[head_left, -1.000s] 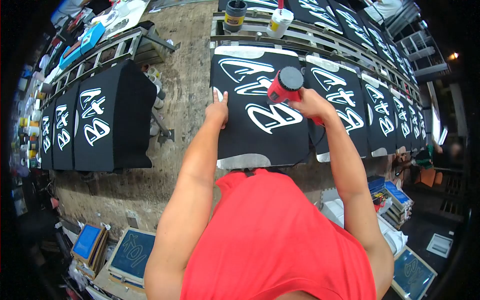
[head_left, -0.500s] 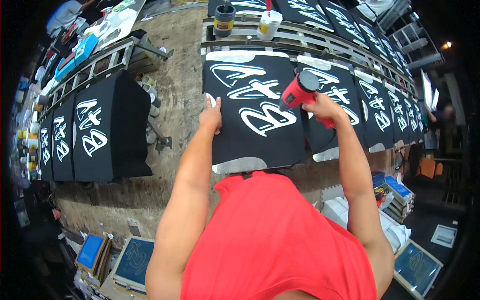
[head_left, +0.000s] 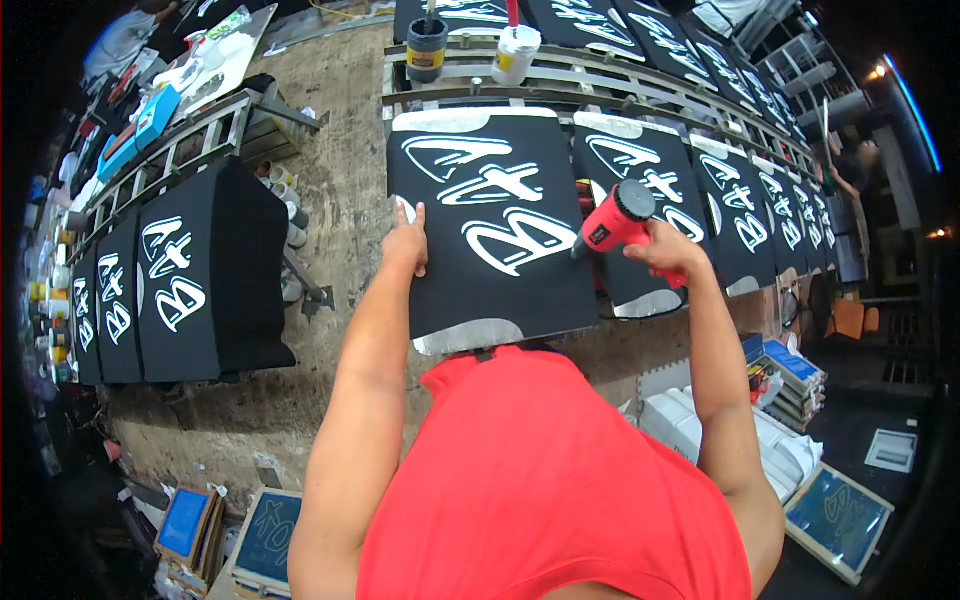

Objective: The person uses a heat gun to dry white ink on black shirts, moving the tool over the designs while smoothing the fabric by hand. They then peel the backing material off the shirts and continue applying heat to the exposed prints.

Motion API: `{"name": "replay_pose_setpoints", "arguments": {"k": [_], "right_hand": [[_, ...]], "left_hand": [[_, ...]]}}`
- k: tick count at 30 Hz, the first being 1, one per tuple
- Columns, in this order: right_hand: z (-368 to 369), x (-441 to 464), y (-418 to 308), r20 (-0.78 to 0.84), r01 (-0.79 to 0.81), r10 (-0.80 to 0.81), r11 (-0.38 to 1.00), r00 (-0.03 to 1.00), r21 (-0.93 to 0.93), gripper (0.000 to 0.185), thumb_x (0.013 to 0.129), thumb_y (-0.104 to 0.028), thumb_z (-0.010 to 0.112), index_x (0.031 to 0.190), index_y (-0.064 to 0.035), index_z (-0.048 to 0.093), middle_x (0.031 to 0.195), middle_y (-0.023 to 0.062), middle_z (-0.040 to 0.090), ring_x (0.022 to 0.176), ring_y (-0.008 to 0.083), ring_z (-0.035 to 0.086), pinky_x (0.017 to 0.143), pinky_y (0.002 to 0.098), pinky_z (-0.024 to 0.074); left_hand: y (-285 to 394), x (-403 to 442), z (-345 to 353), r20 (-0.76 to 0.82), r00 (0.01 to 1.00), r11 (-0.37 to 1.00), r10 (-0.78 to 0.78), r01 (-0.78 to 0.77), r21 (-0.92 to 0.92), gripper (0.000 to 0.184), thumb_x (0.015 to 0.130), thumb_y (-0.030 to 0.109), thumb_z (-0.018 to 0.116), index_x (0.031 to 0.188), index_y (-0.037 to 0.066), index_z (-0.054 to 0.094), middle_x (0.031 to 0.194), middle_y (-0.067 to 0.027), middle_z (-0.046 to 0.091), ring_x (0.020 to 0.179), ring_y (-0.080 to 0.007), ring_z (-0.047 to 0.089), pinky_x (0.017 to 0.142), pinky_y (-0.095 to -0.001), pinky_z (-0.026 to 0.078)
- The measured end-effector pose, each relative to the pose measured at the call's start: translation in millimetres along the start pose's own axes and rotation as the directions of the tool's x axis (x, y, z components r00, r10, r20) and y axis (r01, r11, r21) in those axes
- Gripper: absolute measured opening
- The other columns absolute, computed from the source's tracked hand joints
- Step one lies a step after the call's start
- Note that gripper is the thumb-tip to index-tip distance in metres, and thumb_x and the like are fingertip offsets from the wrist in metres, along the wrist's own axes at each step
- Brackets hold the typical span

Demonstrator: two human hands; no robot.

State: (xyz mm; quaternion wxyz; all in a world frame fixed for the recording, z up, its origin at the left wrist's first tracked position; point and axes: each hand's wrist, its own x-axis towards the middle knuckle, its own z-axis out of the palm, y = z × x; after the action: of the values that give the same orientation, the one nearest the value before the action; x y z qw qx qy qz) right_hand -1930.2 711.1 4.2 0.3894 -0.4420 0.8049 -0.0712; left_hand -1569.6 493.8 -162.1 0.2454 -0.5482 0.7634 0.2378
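My right hand [head_left: 668, 252] is wrapped round the handle of a red heat gun [head_left: 612, 222] with a dark round rear cap. Its nozzle points down and left, at the right edge of the white lettering on a black fabric panel [head_left: 450, 292]. That panel lies flat on a board with silvery bare patches at top and bottom. At the panel's left edge rests my left hand [head_left: 405, 245], its fingers stretched out and holding nothing. Just right of the heat gun lies a second black panel [head_left: 640, 285] with the same print, partly hidden by the gun and my right hand.
More printed black panels [head_left: 735, 215] run off to the right and along a rack behind. A dark paint tub [head_left: 426, 55] and a white tub [head_left: 516, 58] stand on the metal rail. Draped panels [head_left: 215, 270] sit at left. Framed screens [head_left: 840, 520] lean low down at right.
My right hand has brought the heat gun right and toward me, from over the lettering to the panel's right edge. My left hand stays at the left edge. The view has shifted slightly.
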Motion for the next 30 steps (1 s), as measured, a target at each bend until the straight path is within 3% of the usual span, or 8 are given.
{"name": "replay_pose_setpoints", "arguments": {"k": [6, 8, 12, 17, 19, 23, 28, 30], "right_hand": [[7.1, 19.1, -15.8, 0.032, 0.008, -0.008, 1.0, 0.999, 0.011, 0.057, 0.083, -0.028, 0.077, 0.127, 0.0027, 0.059, 0.089, 0.0185, 0.071, 0.063, 0.0251, 0.069, 0.058, 0.0395, 0.0556], [14.0, 37.1, -12.7, -0.068, 0.211, -0.22, 0.97, 0.973, -0.12, 0.057, 0.082, -0.029, 0.077, 0.126, 0.002, 0.06, 0.09, 0.0198, 0.072, 0.063, 0.0237, 0.069, 0.059, 0.0387, 0.0555], [12.8, 34.5, -56.9, -0.012, 0.096, -0.096, 0.995, 0.995, -0.015, 0.058, 0.079, -0.03, 0.079, 0.123, 0.0032, 0.062, 0.093, 0.022, 0.073, 0.076, 0.0294, 0.072, 0.071, 0.0403, 0.0571], [32.3, 62.3, -74.5, -0.127, 0.267, -0.278, 0.959, 0.952, -0.096, 0.051, 0.081, -0.026, 0.078, 0.12, 0.003, 0.063, 0.085, 0.0121, 0.069, 0.062, 0.0183, 0.064, 0.056, 0.0353, 0.0539], [29.3, 58.3, -92.4, 0.017, 0.167, -0.166, 0.986, 0.986, -0.018, 0.058, 0.078, -0.031, 0.077, 0.124, 0.0014, 0.063, 0.092, 0.0213, 0.073, 0.079, 0.0289, 0.073, 0.073, 0.0405, 0.057], [42.6, 62.7, -78.2, -0.051, 0.393, -0.406, 0.904, 0.913, -0.167, 0.055, 0.078, -0.031, 0.077, 0.121, 0.0005, 0.064, 0.095, 0.0242, 0.073, 0.089, 0.0354, 0.073, 0.081, 0.0416, 0.0558], [25.2, 24.1, -72.1, 0.073, 0.179, -0.168, 0.965, 0.983, -0.193, 0.05, 0.079, -0.029, 0.078, 0.118, -0.0004, 0.066, 0.093, 0.0208, 0.072, 0.088, 0.0312, 0.071, 0.082, 0.0408, 0.0549], [27.5, 30.4, -43.4, 0.004, 0.226, -0.232, 0.944, 0.973, -0.239, 0.051, 0.079, -0.029, 0.078, 0.118, -0.0003, 0.066, 0.094, 0.0211, 0.072, 0.088, 0.0315, 0.071, 0.082, 0.041, 0.055]], "left_hand": [[0.5, -0.6, -2.9, 0.01, 1.0, 1.0, -0.011, 0.012, -0.013, 0.142, 0.063, -0.001, 0.091, 0.164, 0.032, -0.002, 0.17, -0.0144, -0.011, 0.133, -0.0365, 0.057, 0.1, -0.0447, 0.054], [0.6, 0.0, -2.1, 0.018, 1.0, 1.0, -0.018, 0.018, -0.01, 0.142, 0.063, -0.001, 0.091, 0.164, 0.033, -0.003, 0.17, -0.014, -0.011, 0.133, -0.0361, 0.057, 0.1, -0.0446, 0.054], [0.1, -2.5, -3.2, 0.016, 1.0, 1.0, -0.023, 0.023, -0.008, 0.141, 0.064, 0.0, 0.091, 0.164, 0.034, -0.002, 0.17, -0.012, -0.012, 0.134, -0.0342, 0.056, 0.101, -0.0439, 0.054], [2.2, -5.8, -4.3, 0.014, 0.999, 0.999, -0.036, 0.036, -0.012, 0.142, 0.063, 0.001, 0.091, 0.164, 0.035, -0.002, 0.17, -0.0111, -0.012, 0.135, -0.034, 0.055, 0.101, -0.0441, 0.054], [2.1, -5.1, -4.1, 0.021, 0.999, 0.999, -0.035, 0.036, -0.017, 0.142, 0.063, 0.0, 0.091, 0.163, 0.036, -0.003, 0.171, -0.0107, -0.012, 0.136, -0.0344, 0.054, 0.101, -0.0452, 0.054], [-0.3, -2.7, -2.3, 0.019, 0.999, 0.999, -0.028, 0.028, -0.015, 0.142, 0.064, 0.0, 0.091, 0.163, 0.037, -0.004, 0.171, -0.0105, -0.013, 0.137, -0.0347, 0.053, 0.102, -0.046, 0.053], [-0.3, 1.3, -0.9, 0.026, 0.999, 0.999, -0.028, 0.029, -0.021, 0.142, 0.064, -0.001, 0.09, 0.163, 0.036, -0.004, 0.17, -0.0108, -0.013, 0.136, -0.0348, 0.054, 0.102, -0.0455, 0.053], [0.4, 0.1, -0.8, 0.032, 0.999, 0.999, -0.027, 0.028, -0.019, 0.142, 0.064, -0.001, 0.09, 0.163, 0.036, -0.004, 0.17, -0.011, -0.014, 0.135, -0.0348, 0.055, 0.102, -0.0452, 0.053]]}}
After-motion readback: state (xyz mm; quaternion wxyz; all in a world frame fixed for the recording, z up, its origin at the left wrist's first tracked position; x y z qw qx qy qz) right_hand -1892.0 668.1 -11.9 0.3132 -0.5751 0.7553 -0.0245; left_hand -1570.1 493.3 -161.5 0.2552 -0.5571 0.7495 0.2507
